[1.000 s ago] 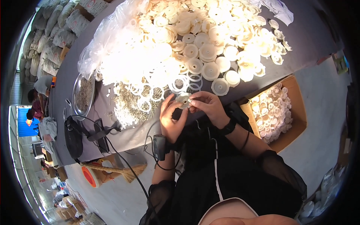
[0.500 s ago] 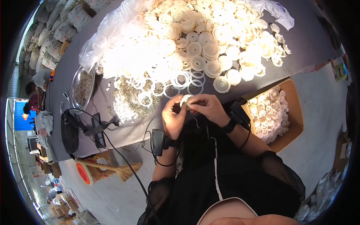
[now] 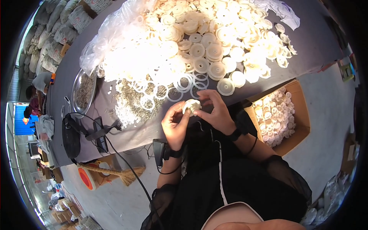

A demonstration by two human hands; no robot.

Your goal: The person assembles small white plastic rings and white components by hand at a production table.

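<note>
Grip in the left hand (image 3: pixel 174 125) was narrow, thumb and fingers closed on a small cream plastic piece (image 3: pixel 193 105) held over the near edge of the bench (image 3: pixel 316 46). On the other side, the right hand (image 3: pixel 217 112) had its thumb at the piece's right side while the forefinger stood apart, so that grip was partly wide; whether the right thumb pressed or only rested could not be told. By the look of it, handling of this one piece was under way rather than finished.

Just beyond the hands lay loose translucent rings (image 3: pixel 184 89), some overlapping, and to their left a spread of small bits (image 3: pixel 132 103), too fine to make out singly. Farther off, a great heap of cream discs (image 3: pixel 215 51) covered the middle of the bench, its left part washed out by strong light. A clear plastic bag (image 3: pixel 103 42) lay at the heap's left, and left of the small bits was an oval metal tray (image 3: pixel 90 100) with more tiny parts in it. Judging by these amounts, plenty was left.

To the right, beside the bench, a cardboard box (image 3: pixel 301 111) held many whitish pieces (image 3: pixel 274 119). They looked like a large share already set apart, though whether they were complete could not be told.
</note>
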